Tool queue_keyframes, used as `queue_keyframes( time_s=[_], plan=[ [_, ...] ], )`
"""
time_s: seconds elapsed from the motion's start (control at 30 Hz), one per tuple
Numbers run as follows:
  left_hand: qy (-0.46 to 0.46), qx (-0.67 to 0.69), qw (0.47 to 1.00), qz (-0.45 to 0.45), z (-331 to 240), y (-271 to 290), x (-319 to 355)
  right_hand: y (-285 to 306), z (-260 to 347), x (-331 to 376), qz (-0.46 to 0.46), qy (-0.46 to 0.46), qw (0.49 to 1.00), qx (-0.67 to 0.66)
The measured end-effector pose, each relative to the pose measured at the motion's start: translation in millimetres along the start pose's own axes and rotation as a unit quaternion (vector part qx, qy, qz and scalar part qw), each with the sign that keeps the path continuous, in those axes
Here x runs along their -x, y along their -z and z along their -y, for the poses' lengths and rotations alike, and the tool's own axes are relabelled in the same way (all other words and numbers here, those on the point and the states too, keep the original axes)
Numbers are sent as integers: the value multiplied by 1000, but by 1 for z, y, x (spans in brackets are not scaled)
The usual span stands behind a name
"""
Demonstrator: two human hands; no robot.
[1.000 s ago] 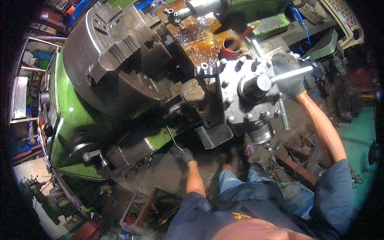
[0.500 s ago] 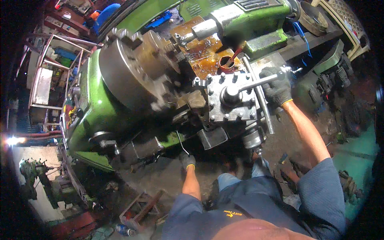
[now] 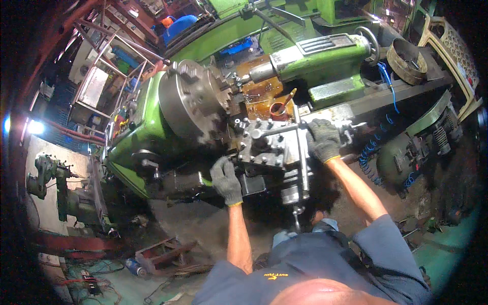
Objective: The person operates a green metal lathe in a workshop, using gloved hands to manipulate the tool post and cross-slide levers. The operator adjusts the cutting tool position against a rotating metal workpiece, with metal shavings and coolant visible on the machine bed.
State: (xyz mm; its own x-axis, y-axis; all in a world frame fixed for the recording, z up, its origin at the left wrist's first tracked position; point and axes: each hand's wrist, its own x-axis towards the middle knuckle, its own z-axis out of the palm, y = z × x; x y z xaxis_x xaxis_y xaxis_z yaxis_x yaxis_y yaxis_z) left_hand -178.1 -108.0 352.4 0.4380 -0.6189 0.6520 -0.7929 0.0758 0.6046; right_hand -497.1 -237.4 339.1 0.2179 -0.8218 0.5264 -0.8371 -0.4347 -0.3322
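Observation:
My left hand, in a grey glove with a yellow cuff, is raised at the front of the green lathe, just left of the square tool post. Its fingers point up and look stretched out; I see nothing in them. My gloved right hand is closed around the outer end of the tool post's lever. A long steel bar crosses beside that hand. Left of the tool post is the large chuck, its edge and jaws smeared as if turning. A brush stands in a red-brown cup behind the tool post.
The green tailstock with its handwheel stands at the back right, beside a round metal pan. A blue coiled hose hangs at the right. A rusty metal frame lies on the floor at the lower left.
My left hand has risen from a thin bent rod, no longer visible, to beside the tool post. The lever has swung with my right hand still on it. The whole view has shifted.

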Motion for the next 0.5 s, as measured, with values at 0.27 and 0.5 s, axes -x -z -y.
queue_keyframes(
  time_s=[0.27,0.5],
  plan=[
    [-188,66,974,108,-140,-65,-80,3,-6,3,15,18,999,-31],
    [-218,-33,957,188,-117,-78,-71,2,-9,5,-17,19,999,-43]
  ],
)
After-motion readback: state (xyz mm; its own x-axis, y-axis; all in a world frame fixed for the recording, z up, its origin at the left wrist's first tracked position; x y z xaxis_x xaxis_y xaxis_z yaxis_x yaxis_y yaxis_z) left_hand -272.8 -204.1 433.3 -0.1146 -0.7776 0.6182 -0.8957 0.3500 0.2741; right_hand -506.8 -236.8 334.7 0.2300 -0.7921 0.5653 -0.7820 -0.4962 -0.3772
